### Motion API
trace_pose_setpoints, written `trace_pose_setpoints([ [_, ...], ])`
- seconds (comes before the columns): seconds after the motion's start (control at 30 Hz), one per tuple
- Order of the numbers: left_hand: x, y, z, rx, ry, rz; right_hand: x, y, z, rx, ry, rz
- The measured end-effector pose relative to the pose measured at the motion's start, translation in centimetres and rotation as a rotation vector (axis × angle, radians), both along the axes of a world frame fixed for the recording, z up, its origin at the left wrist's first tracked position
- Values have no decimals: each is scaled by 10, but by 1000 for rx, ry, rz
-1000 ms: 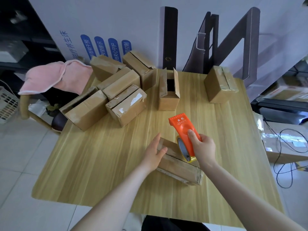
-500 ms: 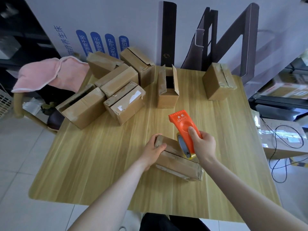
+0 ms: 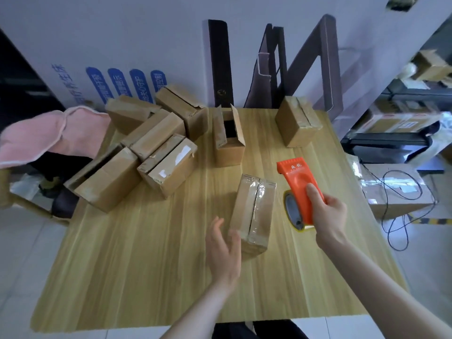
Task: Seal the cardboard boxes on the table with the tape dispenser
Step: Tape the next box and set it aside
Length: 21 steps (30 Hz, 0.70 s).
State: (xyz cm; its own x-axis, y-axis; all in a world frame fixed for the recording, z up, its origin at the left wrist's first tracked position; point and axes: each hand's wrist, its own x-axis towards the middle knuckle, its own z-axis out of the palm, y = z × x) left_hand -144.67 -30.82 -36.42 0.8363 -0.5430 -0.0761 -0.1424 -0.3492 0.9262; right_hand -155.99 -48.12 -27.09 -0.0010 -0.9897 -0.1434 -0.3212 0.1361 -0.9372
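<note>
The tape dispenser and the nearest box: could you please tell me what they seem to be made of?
Dispenser: probably hard plastic, a glossy orange, smoothly moulded shell. Box: matte brown cardboard with folded flaps, its top seam covered by shiny clear tape.

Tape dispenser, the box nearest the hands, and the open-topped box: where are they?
Tape dispenser (image 3: 297, 178): head view, on its orange body.
Nearest box (image 3: 263, 204): head view, on its taped upper face.
Open-topped box (image 3: 228, 154): head view, on its front wall.
</note>
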Motion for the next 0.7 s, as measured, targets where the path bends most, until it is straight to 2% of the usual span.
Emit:
trace_pose_setpoints([
  [0.1,29,-8,7,114,-701,-618,-9,1,2,6,-30,-68],
  [0.13,36,-17,9,213,-840,-810,-11,1,2,7,-40,-86],
  [0.2,45,-35,10,415,-971,-1067,-15,3,2,6,-45,-105],
  [0.27,47,-51,5,525,-1029,-1148,-19,4,2,9,-45,-116],
  [0.33,46,-67,3,566,-1040,-1116,-24,2,0,15,-58,-134],
  [0.7,55,-194,5,672,-920,-1018,-20,-73,-9,64,-146,-176],
])
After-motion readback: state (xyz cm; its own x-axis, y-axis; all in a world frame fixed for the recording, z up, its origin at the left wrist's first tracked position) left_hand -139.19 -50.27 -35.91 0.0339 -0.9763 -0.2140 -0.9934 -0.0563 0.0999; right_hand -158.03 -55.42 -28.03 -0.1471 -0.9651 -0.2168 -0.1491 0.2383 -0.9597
